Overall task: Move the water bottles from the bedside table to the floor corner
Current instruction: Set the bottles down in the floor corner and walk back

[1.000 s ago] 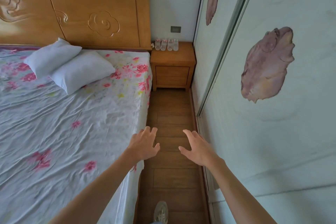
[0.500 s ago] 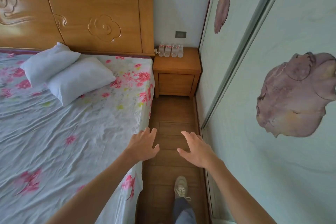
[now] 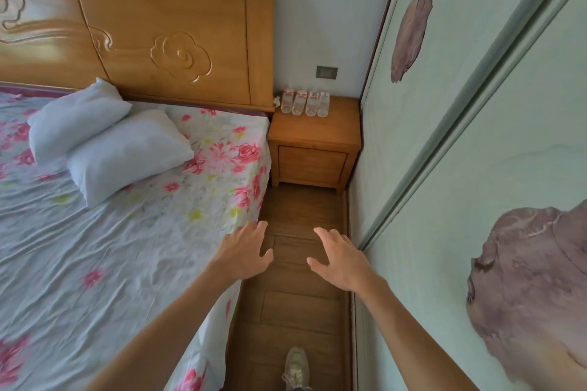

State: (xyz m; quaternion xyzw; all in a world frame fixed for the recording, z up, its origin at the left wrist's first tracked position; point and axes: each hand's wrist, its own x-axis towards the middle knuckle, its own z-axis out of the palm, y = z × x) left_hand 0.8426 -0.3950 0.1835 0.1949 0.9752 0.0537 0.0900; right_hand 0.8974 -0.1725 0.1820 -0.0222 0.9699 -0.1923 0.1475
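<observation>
Four clear plastic water bottles (image 3: pixel 305 104) in a row on wooden desk (image 3: pixel 314 133), left hand (image 3: pixel 244 252) and right hand (image 3: pixel 341 259) spread wide, empty, above plank floor (image 3: pixel 292 311)

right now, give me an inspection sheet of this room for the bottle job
surface: bedside table, wooden, front of its top bare
job's things: four bottles, upright in a row at the table's back edge, none moved
clutter: small pale item left of the bottles, too small to tell
grippers: left hand and right hand open, empty, held over the floor short of the table
cables: nothing seen
surroundings: bed with two pillows on the left, wardrobe doors on the right, wall switch above the table, narrow aisle between
</observation>
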